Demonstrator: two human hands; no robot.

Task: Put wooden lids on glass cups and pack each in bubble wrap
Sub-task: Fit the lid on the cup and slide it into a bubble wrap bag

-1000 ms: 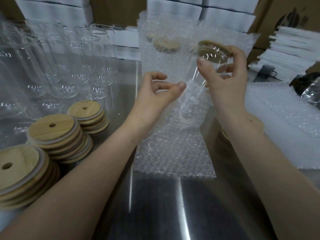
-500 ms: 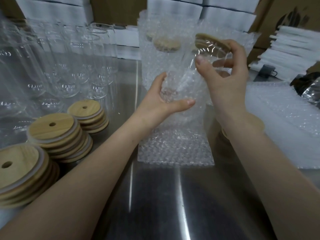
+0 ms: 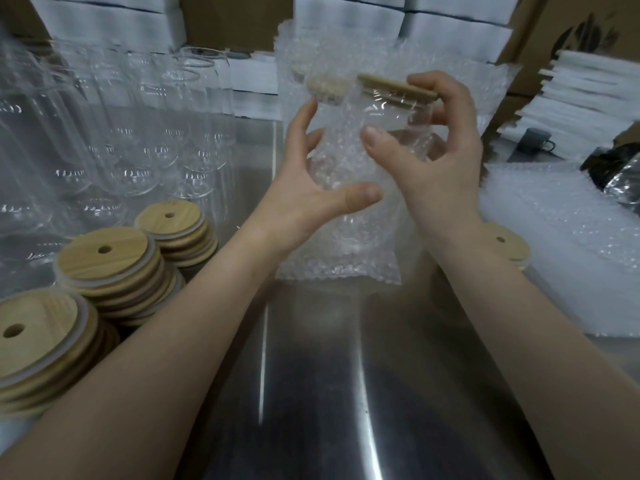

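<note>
Moved: left hand (image 3: 311, 188) has come up and spread wider round the bubble wrap bag (image 3: 341, 247), now lifted higher.
Left grip: wide cupped hold on the bag, thumb in front, fingers behind.
Right grip: right hand (image 3: 440, 161) pinches the glass cup (image 3: 391, 129) at the rim, fingers over the wooden lid (image 3: 398, 87).
Cup spot: 12 o'clock, tilted, lower end in the bag mouth.
Extras: lid stacks (image 3: 110, 261) at 8 o'clock, bare glasses (image 3: 145, 133) at 10.
</note>
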